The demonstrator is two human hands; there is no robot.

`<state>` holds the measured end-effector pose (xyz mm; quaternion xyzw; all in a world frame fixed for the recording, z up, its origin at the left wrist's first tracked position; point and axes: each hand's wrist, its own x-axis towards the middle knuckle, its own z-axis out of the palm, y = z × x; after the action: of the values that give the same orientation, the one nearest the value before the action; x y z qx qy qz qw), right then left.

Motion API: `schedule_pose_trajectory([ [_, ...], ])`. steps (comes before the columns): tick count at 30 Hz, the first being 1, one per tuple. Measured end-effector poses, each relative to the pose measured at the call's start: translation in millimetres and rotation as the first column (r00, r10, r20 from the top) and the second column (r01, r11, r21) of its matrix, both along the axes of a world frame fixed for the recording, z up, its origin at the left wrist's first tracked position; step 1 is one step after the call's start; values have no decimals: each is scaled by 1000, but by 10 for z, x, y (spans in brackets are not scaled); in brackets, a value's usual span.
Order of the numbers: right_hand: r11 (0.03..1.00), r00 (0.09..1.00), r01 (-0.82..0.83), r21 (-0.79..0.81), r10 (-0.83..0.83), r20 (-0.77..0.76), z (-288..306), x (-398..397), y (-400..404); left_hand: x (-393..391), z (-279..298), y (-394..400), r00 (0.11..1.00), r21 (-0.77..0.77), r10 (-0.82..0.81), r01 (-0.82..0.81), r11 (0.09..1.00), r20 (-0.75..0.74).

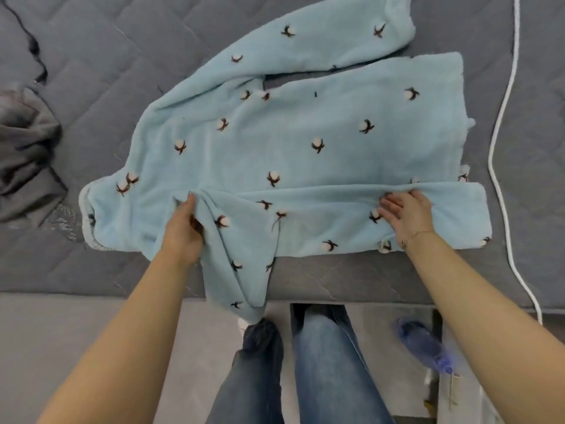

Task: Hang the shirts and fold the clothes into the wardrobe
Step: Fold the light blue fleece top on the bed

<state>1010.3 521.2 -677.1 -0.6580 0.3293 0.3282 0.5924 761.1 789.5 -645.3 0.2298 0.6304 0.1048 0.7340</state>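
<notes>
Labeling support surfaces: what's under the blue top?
The blue top lies on a grey quilted mattress; one sleeve hangs over its near edge. Both hands rest on the folded-over near side. Anything beneath the fabric is hidden.

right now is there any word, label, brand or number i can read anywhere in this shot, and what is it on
None: no readable text shows anywhere.
Light blue fleece garment: only a printed cotton-flower pattern, no letters or visible tag.
Grey quilted mattress: stitching only.
Blue item on the floor: too blurred to tell whether it carries any print.
</notes>
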Motion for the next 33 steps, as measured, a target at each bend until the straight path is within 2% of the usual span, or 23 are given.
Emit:
schedule_pose_trajectory([
  [2, 999, 996, -29, -15, 31, 88, 18, -146, -68, -148, -71, -209, 980, 209, -130, 159, 965, -149],
  [3, 994, 982, -90, -65, 99, 158, 50, -255, -115, -248, -76, -337, 953, 314, -179, 253, 915, -245],
  [4, 972, 948, -182, -149, 214, 237, 79, -381, -163, -353, -92, -482, 919, 393, -215, 342, 854, -332],
  [6, 883, 820, -363, -299, 454, 347, 136, -679, -249, -580, -152, -804, 853, 460, -234, 460, 759, -467],
  [7, 839, 757, -421, -346, 535, 376, 170, -827, -289, -690, -190, -962, 824, 453, -230, 492, 744, -517],
  [9, 783, 668, -477, -398, 618, 414, 204, -1093, -364, -853, -288, -1208, 752, 345, -248, 534, 772, -611],
  [11, 765, 654, -501, -404, 641, 402, 198, -1339, -421, -955, -387, -1296, 675, 219, -296, 567, 794, -676],
  [12, 769, 672, -511, -384, 636, 378, 187, -1456, -444, -991, -413, -1288, 684, 211, -322, 574, 791, -654],
  [13, 772, 696, -529, -353, 632, 341, 177, -1567, -454, -1018, -409, -1253, 732, 229, -342, 557, 798, -589],
  [15, 744, 710, -622, -245, 667, 226, 149, -1772, -441, -1015, -272, -1134, 836, 232, -376, 489, 841, -398],
  [17, 643, 634, -761, -84, 765, 109, 159, -1941, -370, -969, -2, -1036, 877, 205, -428, 469, 859, -217],
  [19, 526, 528, -849, 60, 848, 50, 203, -2102, -239, -874, 293, -964, 896, 184, -445, 439, 880, -8],
  [20, 496, 504, -860, 120, 863, 41, 247, -2175, -153, -801, 428, -926, 898, 167, -429, 410, 897, 102],
  [22, 494, 515, -842, 219, 856, 51, 352, -2261, 21, -597, 623, -820, 886, 130, -365, 341, 931, 288],
  [24, 529, 566, -808, 259, 819, 95, 480, -2216, 203, -302, 759, -671, 876, 72, -280, 274, 959, 393],
  [26, 600, 627, -779, 184, 760, 172, 612, -2019, 359, 23, 834, -481, 886, 31, -235, 243, 970, 400],
  [28, 641, 618, -768, 0, 741, 262, 789, -1668, 475, 332, 906, -301, 891, 1, -209, 228, 974, 402],
  [29, 623, 560, -765, -161, 768, 312, 880, -1447, 510, 463, 937, -228, 887, -17, -207, 235, 972, 412],
  [31, 498, 344, -681, -538, 865, 365, 1035, -955, 556, 632, 961, -105, 849, 16, -327, 353, 935, 416],
  [32, 388, 209, -582, -715, 921, 330, 1081, -696, 572, 665, 952, -73, 790, 72, -462, 476, 877, 404],
  [33, 241, 90, -448, -861, 970, 225, 1100, -442, 597, 674, 911, -62, 703, 139, -614, 611, 780, 357],
])
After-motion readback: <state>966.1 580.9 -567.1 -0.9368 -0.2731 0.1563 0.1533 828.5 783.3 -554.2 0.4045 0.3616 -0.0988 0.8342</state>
